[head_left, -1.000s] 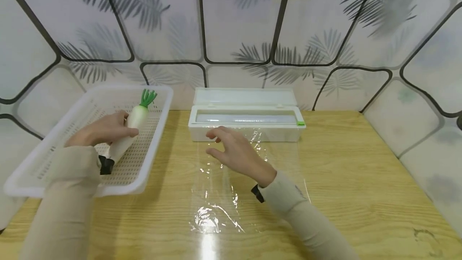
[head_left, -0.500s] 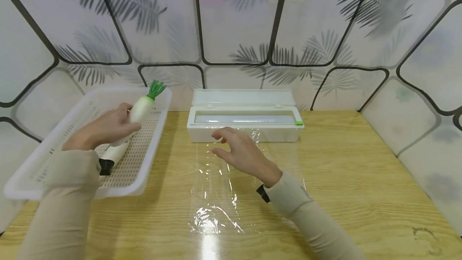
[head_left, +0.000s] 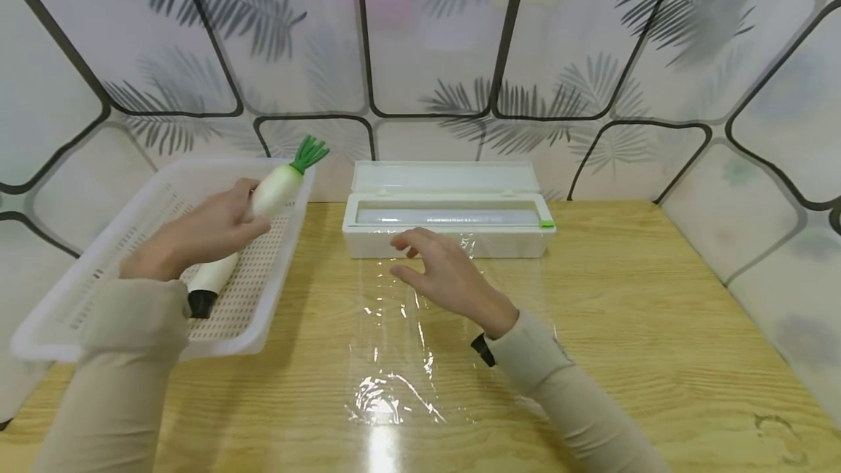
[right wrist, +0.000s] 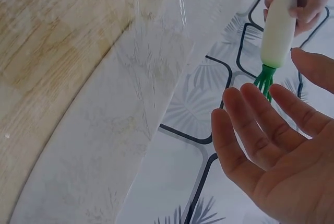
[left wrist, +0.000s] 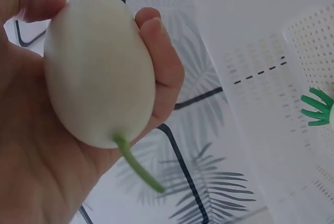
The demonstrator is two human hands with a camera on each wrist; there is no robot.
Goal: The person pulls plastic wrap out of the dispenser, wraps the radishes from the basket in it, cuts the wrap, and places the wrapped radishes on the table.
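A white radish (head_left: 279, 188) with green stalks is held in my left hand (head_left: 204, 228), tilted over the right side of the white basket (head_left: 259, 327). In the left wrist view, fingers and thumb curl round the radish's rounded end (left wrist: 99, 72), which has a thin green root tail. A second white radish (head_left: 220, 272) lies in the basket, partly hidden by the hand; its green stalks (left wrist: 317, 108) show at the left wrist view's edge. My right hand (head_left: 450, 276), fingers loosely bent and holding nothing, hovers over clear cling film (head_left: 388, 341) in front of its dispenser.
The white cling film dispenser (head_left: 453, 243) stands at the table's back with its lid (head_left: 447, 177) raised and a green piece (head_left: 546, 224) at its right end. Film stretches from it towards the front of the wooden table (head_left: 657, 341). A patterned covering (head_left: 440, 42) rises behind.
My left hand has lifted the radish up from the basket and slightly right, its stalks now above the rim. The right hand has shifted slightly right.
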